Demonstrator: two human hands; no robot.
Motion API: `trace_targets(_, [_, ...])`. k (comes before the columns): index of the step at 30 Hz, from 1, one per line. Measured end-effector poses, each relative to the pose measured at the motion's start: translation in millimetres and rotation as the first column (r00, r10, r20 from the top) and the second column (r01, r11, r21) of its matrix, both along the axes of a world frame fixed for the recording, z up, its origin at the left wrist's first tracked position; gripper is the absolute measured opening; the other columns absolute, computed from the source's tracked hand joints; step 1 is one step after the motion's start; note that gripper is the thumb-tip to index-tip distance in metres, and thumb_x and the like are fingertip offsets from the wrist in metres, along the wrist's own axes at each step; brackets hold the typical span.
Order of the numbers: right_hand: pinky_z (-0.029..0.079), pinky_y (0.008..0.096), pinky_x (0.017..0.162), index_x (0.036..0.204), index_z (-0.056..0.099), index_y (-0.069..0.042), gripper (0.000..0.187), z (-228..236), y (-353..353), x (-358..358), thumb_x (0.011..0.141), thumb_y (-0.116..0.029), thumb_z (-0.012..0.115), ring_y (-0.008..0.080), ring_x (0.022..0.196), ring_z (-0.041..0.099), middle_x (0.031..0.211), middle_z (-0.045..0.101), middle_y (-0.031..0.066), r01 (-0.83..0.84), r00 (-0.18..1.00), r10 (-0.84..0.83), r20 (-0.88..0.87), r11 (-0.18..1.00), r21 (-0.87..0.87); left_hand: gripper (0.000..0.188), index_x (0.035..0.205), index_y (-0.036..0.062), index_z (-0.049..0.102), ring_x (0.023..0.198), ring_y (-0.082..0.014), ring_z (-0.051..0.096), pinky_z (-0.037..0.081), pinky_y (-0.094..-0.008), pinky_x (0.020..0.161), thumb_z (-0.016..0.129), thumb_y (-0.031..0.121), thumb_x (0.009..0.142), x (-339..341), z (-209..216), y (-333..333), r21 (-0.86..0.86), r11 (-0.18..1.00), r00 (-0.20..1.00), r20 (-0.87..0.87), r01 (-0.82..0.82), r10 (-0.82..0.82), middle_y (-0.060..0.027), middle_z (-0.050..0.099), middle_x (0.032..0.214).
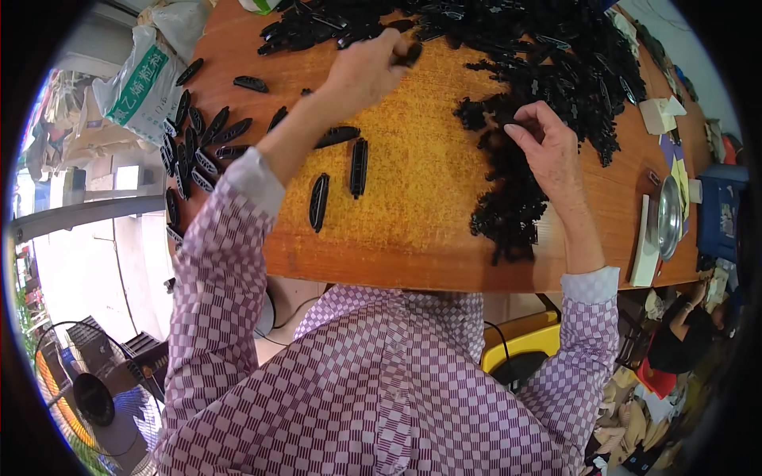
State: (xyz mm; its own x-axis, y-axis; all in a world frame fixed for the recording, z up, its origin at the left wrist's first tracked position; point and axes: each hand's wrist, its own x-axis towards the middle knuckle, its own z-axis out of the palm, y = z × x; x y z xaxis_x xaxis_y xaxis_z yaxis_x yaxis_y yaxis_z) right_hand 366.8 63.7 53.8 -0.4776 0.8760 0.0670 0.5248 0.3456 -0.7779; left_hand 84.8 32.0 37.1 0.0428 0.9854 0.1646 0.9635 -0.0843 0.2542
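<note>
My left hand (363,70) reaches to the far middle of the table, its fingers closed on a dark plastic piece (410,55) at the edge of the heap of long black plastic parts (508,28). The piece's shape is mostly hidden. My right hand (548,155) hovers over a pile of small black plastic pieces (508,210), thumb and forefinger bent together. Whatever may be between them merges with the dark pile. Two elongated black parts, one upright in view (359,168) and one slightly slanted (319,203), lie apart on the table before me.
More elongated black parts (205,159) are scattered along the table's left side (278,79). A white and green sack (143,87) stands beyond that edge. At the right lie a metal dish (669,216) and a white strip (644,242). A fan (94,397) stands low left; another person (683,337) is far right.
</note>
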Motion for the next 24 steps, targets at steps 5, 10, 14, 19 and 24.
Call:
trace_targets(5, [0.043,0.0190,0.070,0.098,0.062,-0.002,0.013,8.9,-46.2,-8.6,0.085,-0.004,0.065,0.0047,0.077,0.052,0.085,0.058,-0.0040,-0.025,0.949,-0.026,-0.315,0.988,-0.154,0.021,0.110,0.0074,0.050,0.093,-0.0242,0.066,0.053,-0.0318,0.074,0.057,0.015,0.091,48.8,10.4,-73.2,-0.201,0.956,0.020,0.979,0.215,0.201,-0.0079,0.063,0.109])
trace_targets(10, [0.044,0.0217,0.063,0.096,0.062,0.000,0.013,38.4,-101.2,-25.3,0.083,0.002,0.065,0.0089,0.069,0.054,0.083,0.061,0.0034,0.021,0.977,0.034,-0.213,0.968,0.249,0.019,0.109,0.0092,0.049,0.093,-0.0221,0.065,0.054,-0.0318,0.077,0.056,0.015,0.093,78.5,12.2,-125.0,-0.077,0.956,-0.460,0.864,0.284,0.206,-0.0072,0.063,0.107])
trace_targets(14, [0.047,0.0279,0.058,0.090,0.061,0.001,0.016,44.1,-127.1,-33.4,0.076,0.006,0.068,0.0201,0.067,0.058,0.082,0.061,0.0117,0.020,0.974,0.113,-0.194,0.815,0.578,0.019,0.109,0.0098,0.049,0.090,-0.0187,0.064,0.055,-0.0346,0.078,0.057,0.012,0.092,94.2,15.3,-147.4,-0.052,0.965,-0.587,0.785,0.257,0.199,-0.0045,0.061,0.103])
trace_targets(19, [0.047,0.0302,0.058,0.088,0.061,0.000,0.018,43.6,-147.0,-41.2,0.073,0.008,0.068,0.0238,0.070,0.059,0.080,0.060,0.0113,0.082,0.969,0.079,-0.234,0.790,0.608,0.018,0.108,0.0083,0.049,0.092,-0.0164,0.061,0.055,-0.0345,0.079,0.057,0.008,0.092,107.1,19.0,-161.8,0.014,0.980,-0.618,0.778,0.200,0.115,-0.0044,0.059,0.101])
trace_targets(24, [0.046,0.0302,0.056,0.088,0.060,0.000,0.018,43.1,-154.1,-41.9,0.074,0.009,0.067,0.0228,0.067,0.057,0.078,0.057,0.0100,0.087,0.976,0.046,-0.211,0.809,0.581,0.016,0.108,0.0068,0.049,0.093,-0.0162,0.060,0.055,-0.0337,0.079,0.055,0.007,0.092,112.6,20.0,-168.7,0.046,0.990,-0.587,0.809,0.133,0.041,-0.0053,0.059,0.101])
